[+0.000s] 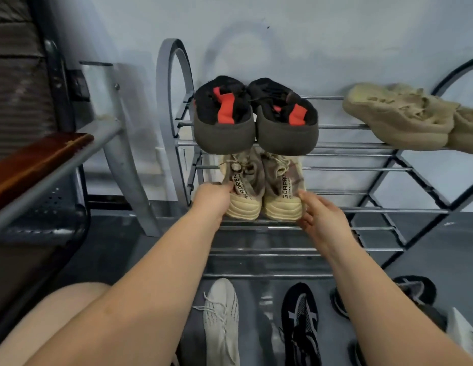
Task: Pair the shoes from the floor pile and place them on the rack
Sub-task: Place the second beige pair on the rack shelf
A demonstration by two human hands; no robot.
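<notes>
Hands reach forward to the middle tier of the metal shoe rack (343,169), one on each side of a pair of cream knit sneakers. The left hand (213,197) has its fingers (226,188) curled over the heel collar of the left cream sneaker (244,192), gripping it from the outer side. The right hand (322,216) is loosely spread, its fingers (305,200) lying against the outer heel of the right cream sneaker (283,192); whether they actually clasp it I cannot tell. The two shoes stand side by side, touching, heels toward the person and toes pointing to the wall, on the chrome bars between the two hands.

Just above the fingers, on the top tier, sits a pair of black sneakers with orange-red heel tabs (255,116), heels outward and pressed together. Far to the right of the right fingers, on the same top tier, lies a pair of tan moulded shoes (404,116).

Below the hands, nearer the person, shoes remain on the grey floor (114,249): a pale grey knit sneaker (222,320) between the forearms, a black and white sneaker (300,323) beside it, and dark shoes (415,290) partly hidden behind the right forearm.
</notes>
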